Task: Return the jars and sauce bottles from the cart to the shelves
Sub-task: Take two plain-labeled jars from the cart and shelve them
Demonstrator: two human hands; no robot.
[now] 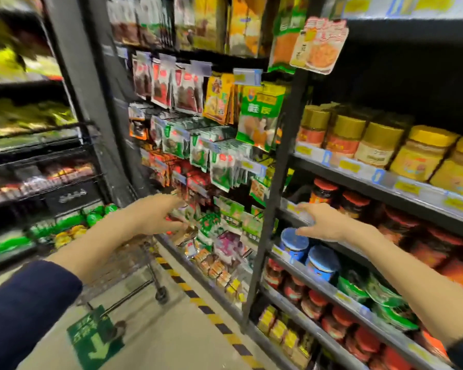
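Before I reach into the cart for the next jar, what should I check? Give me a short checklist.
1. Left hand free: ok, holds nothing.
2. Right hand free: ok, fingers spread, empty.
3. Cart close by: ok, under the left forearm.
4. Jars or bottles left in the cart: cannot tell, blurred.
5. Blue-lidded jars on the shelf upright: ok.
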